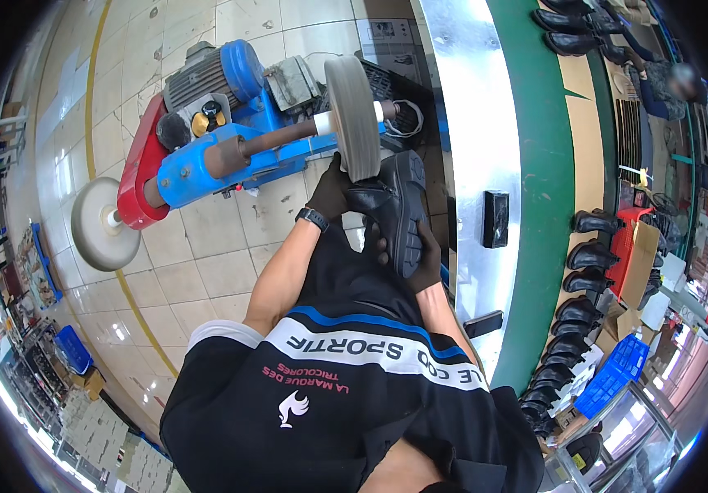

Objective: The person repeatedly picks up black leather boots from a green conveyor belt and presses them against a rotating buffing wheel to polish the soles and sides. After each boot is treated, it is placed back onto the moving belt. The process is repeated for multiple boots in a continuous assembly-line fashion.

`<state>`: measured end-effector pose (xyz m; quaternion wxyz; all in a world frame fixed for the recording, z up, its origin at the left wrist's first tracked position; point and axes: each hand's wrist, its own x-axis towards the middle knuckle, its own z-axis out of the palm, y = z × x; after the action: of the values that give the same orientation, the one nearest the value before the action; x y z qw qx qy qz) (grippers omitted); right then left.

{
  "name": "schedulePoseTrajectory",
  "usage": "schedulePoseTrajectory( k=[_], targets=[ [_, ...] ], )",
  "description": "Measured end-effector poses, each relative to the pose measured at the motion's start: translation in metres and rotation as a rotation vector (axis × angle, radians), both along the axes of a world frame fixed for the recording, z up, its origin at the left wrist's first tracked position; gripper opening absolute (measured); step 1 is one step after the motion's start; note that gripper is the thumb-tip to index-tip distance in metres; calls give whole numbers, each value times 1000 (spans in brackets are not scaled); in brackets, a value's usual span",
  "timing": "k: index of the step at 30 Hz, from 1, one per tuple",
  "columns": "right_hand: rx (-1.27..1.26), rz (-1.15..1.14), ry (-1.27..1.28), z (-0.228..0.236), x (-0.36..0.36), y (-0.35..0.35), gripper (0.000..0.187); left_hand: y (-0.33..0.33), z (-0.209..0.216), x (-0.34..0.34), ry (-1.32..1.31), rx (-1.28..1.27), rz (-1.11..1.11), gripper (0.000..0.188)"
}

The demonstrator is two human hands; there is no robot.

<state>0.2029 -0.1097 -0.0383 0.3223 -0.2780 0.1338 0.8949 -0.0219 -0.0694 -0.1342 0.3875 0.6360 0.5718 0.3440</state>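
A black leather shoe (pixel 376 198) with a thick, lugged sole is held on its side in front of my lap. Its upper touches or nearly touches the lower rim of a grey buffing wheel (pixel 353 119), whose surface looks streaked. My left hand (pixel 328 191), in a dark glove, is closed at the shoe's left side near the wheel; its fingertips are partly hidden. Wrapped round the other end by the sole is my right hand (pixel 425 261), also in a dark glove.
The wheel's shaft runs from a blue machine (pixel 194 170) with a motor and red belt guard (pixel 139 160) to a white wheel (pixel 103 223). At right are a metal ledge (pixel 477 156), a green belt (pixel 544 205) and several black shoes (pixel 588 255). Another person (pixel 662 86) stands far right.
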Motion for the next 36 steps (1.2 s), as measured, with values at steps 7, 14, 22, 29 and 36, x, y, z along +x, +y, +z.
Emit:
schedulePoseTrajectory(
  k=[7, 14, 22, 29, 36],
  targets=[
    [154, 136, 37, 26, 6, -22, 74, -32, -29, -9, -299, -375, -70, 39],
    [-84, -19, 109, -7, -2, -27, 70, -22, -33, -12, -889, -517, 69, 59],
    [-46, -119, 133, -3, -9, -20, 68, 14, -1, 7, -1757, -846, 217, 65],
    [-68, -162, 181, 7, -21, -14, 73, 11, -31, 5, -1652, -823, 169, 64],
    [-254, -95, 205, -9, -31, -9, 67, -11, 7, -27, -1202, -931, 364, 35]
  ],
)
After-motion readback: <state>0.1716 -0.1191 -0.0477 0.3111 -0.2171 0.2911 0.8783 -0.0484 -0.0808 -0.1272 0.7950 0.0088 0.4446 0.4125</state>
